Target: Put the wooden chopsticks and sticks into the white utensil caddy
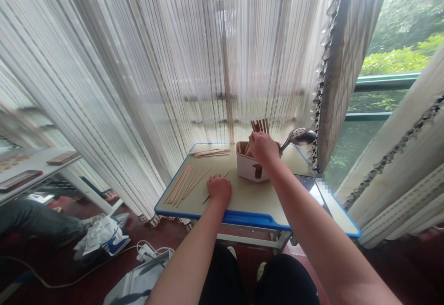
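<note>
Apparently, your left hand [219,188] curls its fingers over one wooden stick [206,199] on the desk [246,202], perhaps steadying it, though any pinch is hidden, while your right hand [263,148] bends over the utensil holder [245,170], whether gripping something I cannot tell.

No txt, nos. or brands legible (dark mark [257,171] on container [245,168] incl.).

two hands [219,188], one container [247,171], one slotted spoon [302,136], one phone [310,186], over ten chopsticks [212,153]
</note>
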`<state>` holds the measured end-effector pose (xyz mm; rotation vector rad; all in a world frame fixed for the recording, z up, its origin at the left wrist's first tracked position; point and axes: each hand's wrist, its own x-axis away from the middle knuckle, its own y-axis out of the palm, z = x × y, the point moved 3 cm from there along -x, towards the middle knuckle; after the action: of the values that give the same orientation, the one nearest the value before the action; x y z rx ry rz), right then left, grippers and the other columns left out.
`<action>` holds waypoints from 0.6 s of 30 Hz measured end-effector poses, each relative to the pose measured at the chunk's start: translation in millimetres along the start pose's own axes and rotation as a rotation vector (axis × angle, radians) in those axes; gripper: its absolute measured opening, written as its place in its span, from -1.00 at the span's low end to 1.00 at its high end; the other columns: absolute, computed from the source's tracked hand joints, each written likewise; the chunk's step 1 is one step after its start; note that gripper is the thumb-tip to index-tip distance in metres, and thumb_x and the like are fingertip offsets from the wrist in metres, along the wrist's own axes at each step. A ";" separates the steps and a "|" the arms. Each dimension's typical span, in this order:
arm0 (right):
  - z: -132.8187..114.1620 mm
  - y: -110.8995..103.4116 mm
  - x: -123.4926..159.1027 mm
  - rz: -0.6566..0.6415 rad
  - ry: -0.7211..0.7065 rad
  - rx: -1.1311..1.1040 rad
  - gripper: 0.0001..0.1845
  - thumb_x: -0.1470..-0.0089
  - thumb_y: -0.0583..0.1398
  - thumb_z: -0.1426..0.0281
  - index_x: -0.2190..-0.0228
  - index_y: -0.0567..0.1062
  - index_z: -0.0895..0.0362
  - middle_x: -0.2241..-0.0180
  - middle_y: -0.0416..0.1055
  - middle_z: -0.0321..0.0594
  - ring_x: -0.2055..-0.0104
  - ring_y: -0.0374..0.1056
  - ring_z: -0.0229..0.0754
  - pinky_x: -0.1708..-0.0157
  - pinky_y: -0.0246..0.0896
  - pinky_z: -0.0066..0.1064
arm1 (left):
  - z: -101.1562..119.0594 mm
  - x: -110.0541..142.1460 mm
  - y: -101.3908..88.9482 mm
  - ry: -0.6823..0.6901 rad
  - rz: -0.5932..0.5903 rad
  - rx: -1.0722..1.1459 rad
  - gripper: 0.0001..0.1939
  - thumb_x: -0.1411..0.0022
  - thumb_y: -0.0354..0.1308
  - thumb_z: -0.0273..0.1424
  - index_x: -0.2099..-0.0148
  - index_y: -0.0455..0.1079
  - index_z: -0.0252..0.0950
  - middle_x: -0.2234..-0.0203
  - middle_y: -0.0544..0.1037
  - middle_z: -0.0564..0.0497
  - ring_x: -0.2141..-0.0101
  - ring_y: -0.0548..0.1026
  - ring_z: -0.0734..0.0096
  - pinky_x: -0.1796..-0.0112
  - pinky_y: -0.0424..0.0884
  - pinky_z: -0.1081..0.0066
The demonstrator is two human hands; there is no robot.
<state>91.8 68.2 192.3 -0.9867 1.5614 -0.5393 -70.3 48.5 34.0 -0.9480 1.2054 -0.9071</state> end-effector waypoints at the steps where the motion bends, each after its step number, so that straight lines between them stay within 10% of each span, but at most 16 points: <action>1: -1.7 0.8 -3.1 -0.015 -0.020 0.012 -0.60 -0.19 -0.11 0.29 0.24 0.46 0.17 0.23 0.36 -0.01 0.16 0.23 -0.05 0.32 0.10 -0.34 | 0.0 0.1 -0.7 0.001 -0.009 0.004 -0.65 -0.20 -0.13 -0.33 0.17 0.44 -0.35 0.18 0.44 -0.21 0.13 0.32 0.14 0.17 0.19 0.23; 12: -21.5 -10.1 -10.5 0.109 -0.133 -0.082 -0.54 -0.06 0.01 0.35 0.00 0.33 0.22 0.02 0.24 0.03 -0.03 0.09 0.03 0.03 0.02 -0.17 | 3.7 1.8 -8.9 -0.023 -0.099 -0.011 -0.62 -0.22 -0.16 -0.32 0.10 0.41 -0.35 0.11 0.41 -0.20 0.09 0.29 0.13 0.13 0.17 0.21; 18: -38.0 21.4 -15.4 -0.323 -0.415 0.234 -0.80 -0.02 0.10 0.38 0.44 0.51 0.18 0.36 0.44 0.01 0.20 0.30 0.00 0.14 0.07 -0.14 | 1.8 1.5 -7.4 -0.023 -0.088 0.015 -0.61 -0.21 -0.15 -0.30 0.09 0.40 -0.36 0.13 0.41 -0.22 0.08 0.28 0.12 0.13 0.16 0.21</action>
<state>49.0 85.8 193.4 -1.0944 0.9546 -0.6744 -68.8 44.8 40.6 -1.0033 1.1429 -0.9710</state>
